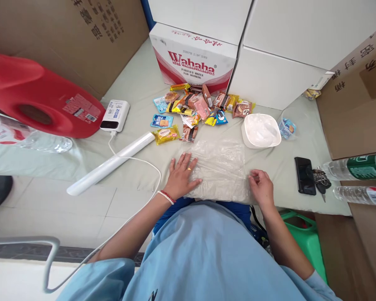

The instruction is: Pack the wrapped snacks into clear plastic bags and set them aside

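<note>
A clear plastic bag [221, 171] lies flattened and wrinkled on the covered table in front of me. My left hand [181, 175] rests flat on the bag's left side, with its fingers spread. At the opposite edge, my right hand [262, 186] has curled fingers, with thumb and fingertips pinched together at the plastic; the exact grip is partly hidden. Just beyond the bag is a heap of small wrapped snacks [202, 108]. A yellow snack packet [166, 135] sits nearest my left hand. Behind the bag's right corner stands a white plastic tub [261, 131] with clear film inside.
A white tube-shaped lamp [111, 164] and its cable lie left, near a white power bank [115, 116] and a large red jug [40, 96]. Cartons, including a Wahaha box [194, 58], line the back. A phone [305, 175], keys [321, 179] and bottles lie right.
</note>
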Action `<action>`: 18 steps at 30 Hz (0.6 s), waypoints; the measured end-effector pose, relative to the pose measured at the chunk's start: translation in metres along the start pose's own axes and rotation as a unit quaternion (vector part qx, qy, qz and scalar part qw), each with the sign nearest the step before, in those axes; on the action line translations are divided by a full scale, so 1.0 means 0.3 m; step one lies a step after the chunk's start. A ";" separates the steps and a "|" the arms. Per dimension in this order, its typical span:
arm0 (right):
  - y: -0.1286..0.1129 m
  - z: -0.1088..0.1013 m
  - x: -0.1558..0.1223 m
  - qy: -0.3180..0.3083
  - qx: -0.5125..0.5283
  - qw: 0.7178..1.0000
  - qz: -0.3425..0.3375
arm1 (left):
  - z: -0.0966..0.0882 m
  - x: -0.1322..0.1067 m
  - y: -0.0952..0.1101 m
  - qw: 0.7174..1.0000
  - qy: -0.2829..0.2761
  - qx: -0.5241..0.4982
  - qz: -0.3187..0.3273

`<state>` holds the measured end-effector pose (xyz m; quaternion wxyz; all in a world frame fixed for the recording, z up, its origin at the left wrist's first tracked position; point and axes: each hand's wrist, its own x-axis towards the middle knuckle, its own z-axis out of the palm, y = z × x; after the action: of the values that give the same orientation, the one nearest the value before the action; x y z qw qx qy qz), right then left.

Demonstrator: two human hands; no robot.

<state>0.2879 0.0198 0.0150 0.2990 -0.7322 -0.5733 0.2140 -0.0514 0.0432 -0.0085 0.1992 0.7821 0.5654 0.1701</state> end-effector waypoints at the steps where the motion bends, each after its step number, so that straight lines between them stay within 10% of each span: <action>1: -0.018 -0.004 0.004 0.024 -0.026 0.999 -0.037 | 0.000 -0.006 0.002 1.000 0.002 0.010 0.007; 8: -0.191 0.106 0.051 -0.107 -0.082 0.940 -0.312 | -0.016 0.007 0.014 0.993 -0.006 0.117 -0.004; 14: -0.121 0.115 0.148 -0.184 -0.162 0.931 -0.270 | -0.047 -0.049 -0.048 0.984 -0.015 0.176 -0.018; 18: -0.272 0.156 0.315 -0.155 -0.149 0.943 -0.255 | -0.050 -0.059 -0.050 0.984 -0.020 0.180 -0.006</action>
<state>0.2229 0.1335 0.0395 0.1385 -0.5550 -0.8057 0.1537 -0.0765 0.0324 -0.0040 0.0678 0.8047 0.5878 0.0491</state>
